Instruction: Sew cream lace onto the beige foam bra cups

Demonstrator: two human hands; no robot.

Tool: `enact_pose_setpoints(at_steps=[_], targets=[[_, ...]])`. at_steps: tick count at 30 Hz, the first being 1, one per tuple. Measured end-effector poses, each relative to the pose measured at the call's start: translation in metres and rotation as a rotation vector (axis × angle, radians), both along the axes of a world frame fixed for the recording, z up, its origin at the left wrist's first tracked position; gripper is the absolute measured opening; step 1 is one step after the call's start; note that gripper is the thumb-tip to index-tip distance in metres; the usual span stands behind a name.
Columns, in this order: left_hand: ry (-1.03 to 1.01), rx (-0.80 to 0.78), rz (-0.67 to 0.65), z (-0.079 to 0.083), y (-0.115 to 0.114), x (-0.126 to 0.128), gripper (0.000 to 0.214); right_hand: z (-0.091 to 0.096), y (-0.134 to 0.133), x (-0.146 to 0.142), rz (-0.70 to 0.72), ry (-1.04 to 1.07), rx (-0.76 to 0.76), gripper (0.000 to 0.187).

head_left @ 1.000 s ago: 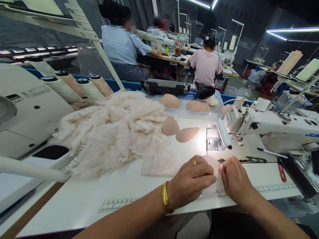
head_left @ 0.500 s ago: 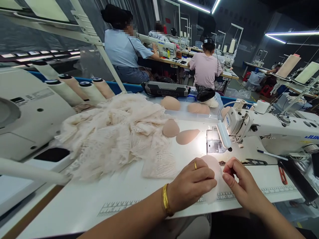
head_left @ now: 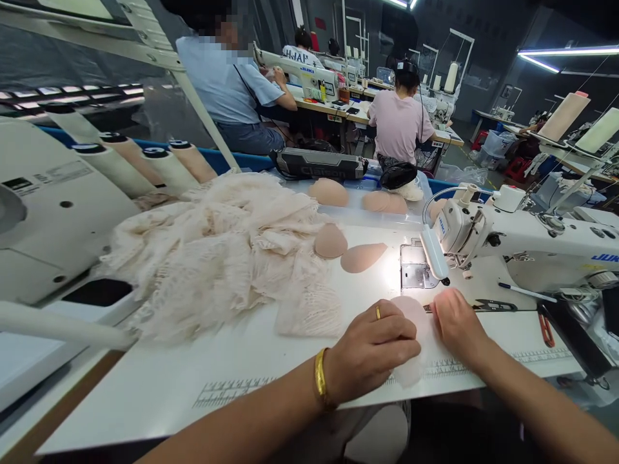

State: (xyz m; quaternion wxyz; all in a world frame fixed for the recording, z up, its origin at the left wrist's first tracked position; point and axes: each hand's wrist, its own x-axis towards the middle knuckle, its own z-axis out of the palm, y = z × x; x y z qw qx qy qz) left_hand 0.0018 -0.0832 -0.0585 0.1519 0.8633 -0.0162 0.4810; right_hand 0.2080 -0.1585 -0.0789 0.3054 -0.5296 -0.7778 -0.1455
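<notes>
My left hand (head_left: pixel 374 351), with a gold ring and bangle, is closed on a pale pink cup-shaped fabric piece (head_left: pixel 411 316) over the front of the sewing table. The piece's lower part looks thin and whitish, and my fingers cover its left side. Just right of it, my right hand (head_left: pixel 457 325) is curled with the fingertips turned away; whatever it may hold is hidden. Beyond my hands stands a white sewing machine (head_left: pixel 532 235) with its lamp lit over the needle plate (head_left: pixel 418 276). Two beige bra pads (head_left: pixel 331 240) lie on the table to its left.
A heap of cream lace fabric (head_left: pixel 227 251) spreads across the left. More beige pads (head_left: pixel 329 192) sit in a plastic tray behind. Black thread snips (head_left: pixel 493 305), a pen (head_left: pixel 527 292) and a red-handled tool (head_left: pixel 546 330) lie at right. Co-workers sit at machines beyond.
My right hand has moved slightly up and away from me, turning from an inward pinch to a curled fist. My left hand keeps its hold on the piece. The view has shifted a little.
</notes>
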Motion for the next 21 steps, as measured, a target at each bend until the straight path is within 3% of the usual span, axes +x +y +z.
enact_pose_setpoints(at_steps=[3, 8, 11, 15, 21], targets=[[-0.001, 0.003, 0.026, 0.002, 0.000, -0.001, 0.022, 0.001, 0.003, 0.014, -0.017, 0.051, -0.024, 0.024], [0.000, -0.001, 0.099, -0.002, 0.002, 0.000, 0.032, 0.019, -0.022, 0.014, 0.091, 0.299, -0.188, 0.009], [0.003, -0.017, 0.119, -0.004, 0.004, 0.001, 0.031, 0.022, -0.035, 0.008, 0.170, 0.349, -0.166, 0.028], [0.012, -0.029, 0.124, -0.006, 0.004, 0.002, 0.030, 0.022, -0.039, -0.005, 0.215, 0.315, -0.150, 0.035], [0.028, -0.031, 0.131, -0.005, 0.003, 0.003, 0.028, 0.030, -0.028, -0.018, 0.225, 0.186, -0.081, 0.021]])
